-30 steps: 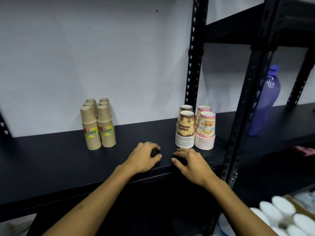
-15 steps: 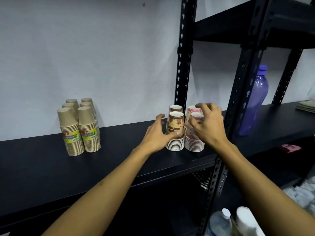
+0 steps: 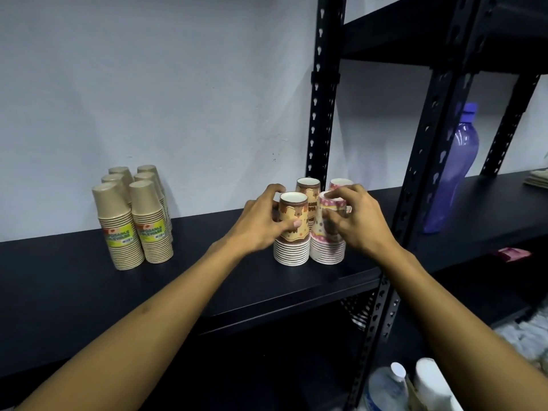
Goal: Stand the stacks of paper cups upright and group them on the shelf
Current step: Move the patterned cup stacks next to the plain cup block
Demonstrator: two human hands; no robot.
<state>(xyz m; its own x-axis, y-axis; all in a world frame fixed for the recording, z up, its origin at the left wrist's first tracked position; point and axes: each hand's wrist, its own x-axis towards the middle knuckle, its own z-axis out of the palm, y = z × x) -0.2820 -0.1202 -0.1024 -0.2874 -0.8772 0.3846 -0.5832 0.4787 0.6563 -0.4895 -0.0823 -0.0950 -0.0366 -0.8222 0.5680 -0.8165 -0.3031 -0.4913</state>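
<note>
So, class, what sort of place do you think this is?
Probably a storeroom or stock area: black slotted-metal shelving against a bare wall, bulk stacks of kraft paper cups and printed paper cups, and a purple bottle on the neighbouring shelf.

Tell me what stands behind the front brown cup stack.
Behind the front brown cup stack another brown stack stands upright; only its top shows. Its lower part is covered by the front stack and the left hand.

1. A translucent purple bottle [image 3: 455, 170] with a darker cap stands upright well to the right of the hands, behind a black perforated upright [image 3: 421, 161].
2. Pale flat items [image 3: 537, 180] lie at the far right edge.
3. White-capped containers [image 3: 415, 387] sit below the hands, lower right.
</note>
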